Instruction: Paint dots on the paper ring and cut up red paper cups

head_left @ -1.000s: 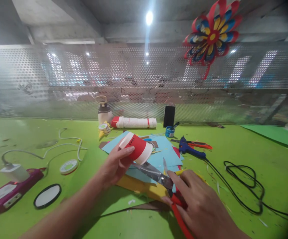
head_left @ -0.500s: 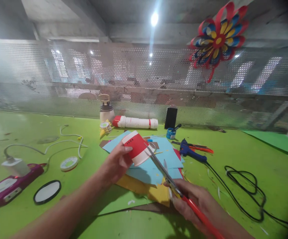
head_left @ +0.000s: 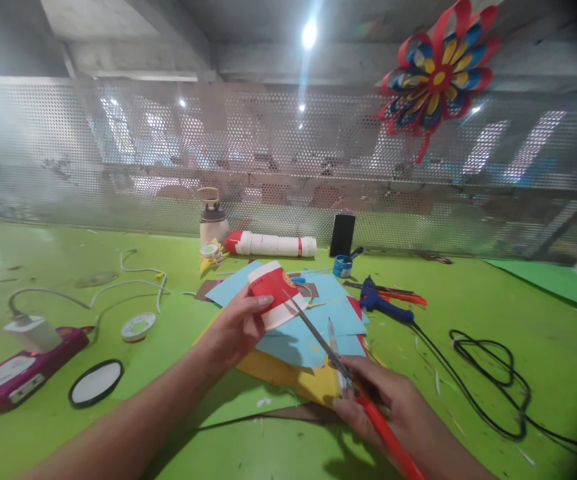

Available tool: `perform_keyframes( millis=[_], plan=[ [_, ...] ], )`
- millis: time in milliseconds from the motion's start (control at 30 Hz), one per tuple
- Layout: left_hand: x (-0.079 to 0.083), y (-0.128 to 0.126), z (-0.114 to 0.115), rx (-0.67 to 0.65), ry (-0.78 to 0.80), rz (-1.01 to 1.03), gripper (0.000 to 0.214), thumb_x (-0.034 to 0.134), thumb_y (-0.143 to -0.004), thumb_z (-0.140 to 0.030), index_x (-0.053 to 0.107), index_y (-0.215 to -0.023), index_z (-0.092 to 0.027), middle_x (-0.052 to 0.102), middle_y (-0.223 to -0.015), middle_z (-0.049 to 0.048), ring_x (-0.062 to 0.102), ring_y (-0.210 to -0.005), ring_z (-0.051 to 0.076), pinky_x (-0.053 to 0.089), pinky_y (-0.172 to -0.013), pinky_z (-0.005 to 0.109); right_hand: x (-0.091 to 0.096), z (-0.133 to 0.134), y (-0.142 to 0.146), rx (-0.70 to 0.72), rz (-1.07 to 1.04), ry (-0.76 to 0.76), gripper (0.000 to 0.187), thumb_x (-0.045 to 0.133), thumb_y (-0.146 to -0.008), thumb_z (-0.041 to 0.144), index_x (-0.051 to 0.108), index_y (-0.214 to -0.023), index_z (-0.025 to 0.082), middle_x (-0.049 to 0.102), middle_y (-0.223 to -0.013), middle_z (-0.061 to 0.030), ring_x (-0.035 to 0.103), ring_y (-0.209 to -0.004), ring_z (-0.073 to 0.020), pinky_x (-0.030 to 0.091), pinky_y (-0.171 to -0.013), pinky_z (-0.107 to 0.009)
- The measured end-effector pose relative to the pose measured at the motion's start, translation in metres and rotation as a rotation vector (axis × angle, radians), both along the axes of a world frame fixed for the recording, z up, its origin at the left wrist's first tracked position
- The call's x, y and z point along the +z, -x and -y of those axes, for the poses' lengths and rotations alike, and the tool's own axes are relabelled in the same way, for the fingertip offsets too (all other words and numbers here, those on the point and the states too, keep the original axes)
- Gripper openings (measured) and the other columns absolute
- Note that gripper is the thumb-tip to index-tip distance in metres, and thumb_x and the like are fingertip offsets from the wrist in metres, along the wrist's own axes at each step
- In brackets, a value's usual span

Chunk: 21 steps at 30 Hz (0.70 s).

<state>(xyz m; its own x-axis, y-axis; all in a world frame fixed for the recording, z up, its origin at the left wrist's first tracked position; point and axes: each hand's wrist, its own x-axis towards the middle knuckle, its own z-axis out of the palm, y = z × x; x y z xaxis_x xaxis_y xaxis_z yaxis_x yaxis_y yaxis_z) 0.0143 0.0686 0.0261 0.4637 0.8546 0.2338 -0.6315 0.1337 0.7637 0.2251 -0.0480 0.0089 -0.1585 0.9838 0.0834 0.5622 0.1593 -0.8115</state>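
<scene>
My left hand (head_left: 238, 327) grips a red and white paper cup (head_left: 268, 288), tilted above the sheets in the middle of the table. A yellow emblem shows near its far right edge. In my right hand (head_left: 378, 400) is a pair of scissors (head_left: 326, 347) with red handles. Its blades are spread, and the tip of one lies against the cup's right side; whether it has cut in cannot be made out. Light blue paper sheets (head_left: 336, 303) and a yellow piece of paper (head_left: 278, 370) lie beneath both hands.
A blue glue gun (head_left: 383, 307) with a black cord lies right. Behind stand a blue jar (head_left: 342, 267), a black phone-like slab (head_left: 343, 235), a white tube (head_left: 278, 245) and a spray bottle (head_left: 213, 225). Left are a purple power strip (head_left: 23, 367) and a tape roll (head_left: 138, 327).
The cup has turned in my left hand, bringing the yellow emblem into sight. The scissors remain spread near it, with my right hand shifted slightly.
</scene>
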Motion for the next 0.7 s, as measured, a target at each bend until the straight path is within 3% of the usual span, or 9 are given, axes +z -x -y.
perform_keyframes(
  millis=[167, 267, 400, 567, 700],
  plan=[
    [-0.002, 0.000, -0.001, 0.011, -0.051, -0.030, 0.057, 0.068, -0.080, -0.016, 0.053, -0.135, -0.016, 0.074, -0.114, 0.0125, 0.068, -0.109, 0.030, 0.051, -0.099, 0.042, 0.001, 0.003, -0.001, 0.073, -0.096, 0.028, 0.053, 0.051, -0.089, 0.063, 0.065, -0.113, 0.018, 0.065, -0.086, -0.0064, 0.062, -0.084, -0.0223, 0.049, -0.067, -0.027],
    [-0.002, -0.001, 0.000, 0.019, -0.058, -0.051, 0.056, 0.070, -0.080, -0.018, 0.054, -0.134, -0.017, 0.073, -0.117, 0.0134, 0.067, -0.110, 0.030, 0.051, -0.098, 0.040, 0.002, 0.005, -0.001, 0.043, -0.113, -0.008, 0.057, 0.048, -0.088, 0.069, 0.065, -0.109, 0.018, 0.065, -0.088, -0.0068, 0.060, -0.078, -0.0202, 0.047, -0.059, -0.025],
    [0.000, -0.003, 0.004, 0.042, -0.036, -0.080, 0.058, 0.075, -0.077, -0.021, 0.056, -0.132, -0.017, 0.074, -0.113, 0.0128, 0.069, -0.105, 0.028, 0.051, -0.096, 0.038, 0.006, 0.004, -0.004, 0.142, -0.102, -0.003, 0.051, 0.050, -0.091, 0.062, 0.065, -0.109, 0.017, 0.063, -0.081, -0.0053, 0.059, -0.076, -0.0198, 0.049, -0.065, -0.027],
    [0.000, -0.005, 0.006, 0.053, -0.007, -0.096, 0.055, 0.078, -0.074, -0.021, 0.059, -0.125, -0.017, 0.074, -0.111, 0.0125, 0.069, -0.102, 0.027, 0.052, -0.092, 0.037, 0.012, 0.006, -0.001, 0.104, -0.134, -0.034, 0.053, 0.048, -0.089, 0.066, 0.067, -0.102, 0.018, 0.059, -0.072, -0.0030, 0.059, -0.070, -0.0199, 0.053, -0.074, -0.033],
    [0.000, -0.006, 0.008, 0.057, 0.009, -0.099, 0.046, 0.078, -0.072, -0.022, 0.063, -0.116, -0.015, 0.073, -0.113, 0.0135, 0.069, -0.103, 0.028, 0.052, -0.092, 0.038, 0.018, 0.008, 0.000, 0.173, -0.110, 0.011, 0.050, 0.045, -0.093, 0.060, 0.066, -0.111, 0.019, 0.063, -0.081, -0.0050, 0.057, -0.070, -0.0189, 0.051, -0.072, -0.031]
  ],
)
